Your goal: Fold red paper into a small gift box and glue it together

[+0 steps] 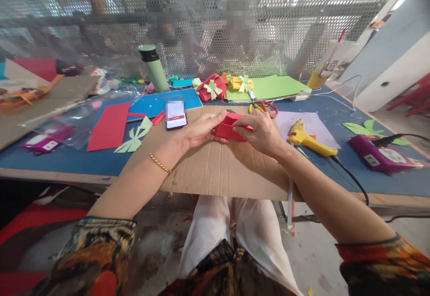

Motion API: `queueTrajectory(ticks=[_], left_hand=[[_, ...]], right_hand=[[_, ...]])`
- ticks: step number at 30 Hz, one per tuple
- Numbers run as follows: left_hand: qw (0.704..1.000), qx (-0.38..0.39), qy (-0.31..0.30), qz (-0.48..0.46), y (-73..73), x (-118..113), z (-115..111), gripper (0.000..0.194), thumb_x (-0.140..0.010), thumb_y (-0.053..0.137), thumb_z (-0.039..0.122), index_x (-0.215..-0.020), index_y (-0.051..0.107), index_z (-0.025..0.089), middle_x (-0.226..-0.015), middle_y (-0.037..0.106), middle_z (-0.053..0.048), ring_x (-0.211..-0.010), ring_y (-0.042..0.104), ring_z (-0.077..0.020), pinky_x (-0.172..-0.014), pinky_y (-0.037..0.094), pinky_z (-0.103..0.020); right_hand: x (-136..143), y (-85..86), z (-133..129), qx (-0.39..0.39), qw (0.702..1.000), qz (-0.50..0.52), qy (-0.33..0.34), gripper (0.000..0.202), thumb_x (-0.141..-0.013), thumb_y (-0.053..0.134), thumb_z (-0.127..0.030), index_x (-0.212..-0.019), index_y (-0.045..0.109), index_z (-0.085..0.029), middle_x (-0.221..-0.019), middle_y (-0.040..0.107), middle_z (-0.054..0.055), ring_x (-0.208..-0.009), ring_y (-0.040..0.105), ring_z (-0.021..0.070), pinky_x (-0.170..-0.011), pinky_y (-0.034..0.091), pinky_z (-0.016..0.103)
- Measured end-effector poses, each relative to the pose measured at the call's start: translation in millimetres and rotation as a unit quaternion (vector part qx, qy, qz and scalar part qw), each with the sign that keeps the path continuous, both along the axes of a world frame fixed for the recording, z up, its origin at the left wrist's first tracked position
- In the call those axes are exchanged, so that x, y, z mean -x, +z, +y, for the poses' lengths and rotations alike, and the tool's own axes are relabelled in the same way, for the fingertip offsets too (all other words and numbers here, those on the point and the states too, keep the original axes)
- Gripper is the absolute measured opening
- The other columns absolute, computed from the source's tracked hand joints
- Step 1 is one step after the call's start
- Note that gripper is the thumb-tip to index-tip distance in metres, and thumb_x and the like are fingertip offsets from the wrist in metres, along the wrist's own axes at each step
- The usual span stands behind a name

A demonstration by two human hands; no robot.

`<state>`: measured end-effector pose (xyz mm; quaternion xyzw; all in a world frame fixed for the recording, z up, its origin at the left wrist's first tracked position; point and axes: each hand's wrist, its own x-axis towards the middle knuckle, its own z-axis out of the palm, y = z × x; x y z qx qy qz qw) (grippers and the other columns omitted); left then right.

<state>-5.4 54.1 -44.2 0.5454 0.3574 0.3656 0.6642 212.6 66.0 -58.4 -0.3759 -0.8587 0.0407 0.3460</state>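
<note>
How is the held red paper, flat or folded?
Folded: the red paper in the left hand and right hand shows walls with a gap between.

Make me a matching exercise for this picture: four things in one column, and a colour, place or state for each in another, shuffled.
Things
1. flask
2. red paper piece
3. phone
4. glue gun

Descriptions
A. held by the left hand and right hand
B. yellow, lying partly on a lilac sheet
C. pale green with a black band
D. screen lit

Pairs: 1-C, 2-A, 3-D, 4-B
</note>
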Motion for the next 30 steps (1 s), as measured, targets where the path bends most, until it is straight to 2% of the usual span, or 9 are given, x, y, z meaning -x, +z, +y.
queueTrajectory(ticks=[8,15,17,20,23,30], left_hand=[[0.999,-0.033,-0.005,0.028,-0.2,-1,-2,0.067,-0.078,0.082,0.070,-0.112,0.078,0.012,-0.100,0.077,-0.013,-0.088,0.068,-0.0194,-0.078,0.053,-0.031],[0.999,-0.036,0.012,0.037,6.3,-6,-6,0.066,-0.070,0.087,0.071,-0.099,0.079,0.012,-0.094,0.077,-0.010,-0.083,0.065,-0.0171,-0.075,0.046,-0.028],[0.999,-0.028,0.016,0.038,6.6,-5,-6,0.063,-0.071,0.090,0.066,-0.100,0.078,0.011,-0.095,0.078,-0.010,-0.084,0.066,-0.0171,-0.076,0.047,-0.028],[0.999,-0.022,-0.006,0.027,6.4,-3,-4,0.054,-0.070,0.097,0.046,-0.107,0.078,0.011,-0.105,0.080,-0.013,-0.095,0.072,-0.0202,-0.088,0.051,-0.032],[0.999,-0.028,-0.034,0.022,5.9,0,-1,0.048,-0.069,0.096,0.028,-0.111,0.079,0.012,-0.115,0.080,-0.015,-0.103,0.074,-0.0233,-0.096,0.053,-0.036],[0.994,-0.088,-0.001,0.068,0.4,5,7,0.030,-0.079,0.083,0.017,-0.108,0.079,0.012,-0.109,0.080,-0.011,-0.099,0.072,-0.0204,-0.090,0.053,-0.032]], right_hand=[[2,-1.4,2,0.036,0.999,0.006,0.009,0.023,-0.094,0.062,-0.023,-0.082,0.082,-0.020,-0.074,0.070,0.006,-0.074,0.047,0.0204,-0.072,0.030,0.036],[4,-6.9,5,0.004,1.000,-0.013,0.013,0.023,-0.095,0.063,-0.023,-0.081,0.082,-0.021,-0.067,0.063,0.004,-0.075,0.045,0.0209,-0.074,0.030,0.036],[5,-8.3,5,0.001,1.000,-0.021,0.010,0.022,-0.095,0.065,-0.024,-0.081,0.082,-0.022,-0.068,0.064,0.004,-0.075,0.046,0.0208,-0.076,0.030,0.037],[7,-10.4,4,-0.001,1.000,-0.025,0.002,0.022,-0.096,0.065,-0.026,-0.086,0.083,-0.022,-0.074,0.067,0.006,-0.080,0.050,0.0224,-0.079,0.032,0.038],[9,-12.0,3,-0.004,1.000,-0.026,-0.007,0.022,-0.097,0.065,-0.025,-0.089,0.085,-0.024,-0.077,0.069,0.007,-0.084,0.053,0.0245,-0.079,0.034,0.039],[11,-10.9,2,0.001,0.999,-0.045,-0.009,0.022,-0.098,0.065,-0.023,-0.089,0.086,-0.024,-0.077,0.071,0.007,-0.084,0.051,0.0240,-0.079,0.032,0.039]])
